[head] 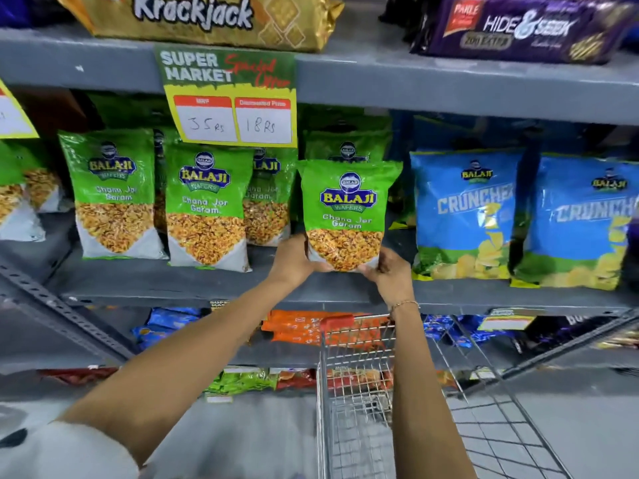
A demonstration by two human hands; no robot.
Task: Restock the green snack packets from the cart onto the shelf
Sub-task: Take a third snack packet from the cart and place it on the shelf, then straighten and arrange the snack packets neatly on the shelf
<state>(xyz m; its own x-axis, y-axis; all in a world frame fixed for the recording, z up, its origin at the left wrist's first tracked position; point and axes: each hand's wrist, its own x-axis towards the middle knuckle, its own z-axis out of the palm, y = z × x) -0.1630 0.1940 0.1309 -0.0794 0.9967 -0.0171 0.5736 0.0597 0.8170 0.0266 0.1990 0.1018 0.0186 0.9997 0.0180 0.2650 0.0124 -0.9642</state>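
Note:
I hold a green Balaji snack packet [349, 209] upright at the front of the grey middle shelf [207, 285]. My left hand [294, 261] grips its lower left corner and my right hand [390, 274] grips its lower right corner. Several more green packets [207, 205] stand in a row to its left, and another green packet [345, 143] stands behind it. The wire cart [359, 392] is below my right arm; no packets show inside it.
Blue Crunchex bags [463, 216] stand just right of the held packet. A green price sign [230, 98] hangs from the upper shelf [449, 88], which carries biscuit packs. Lower shelves hold orange, blue and green packets. A perforated slanted shelf brace [62, 312] is at the left.

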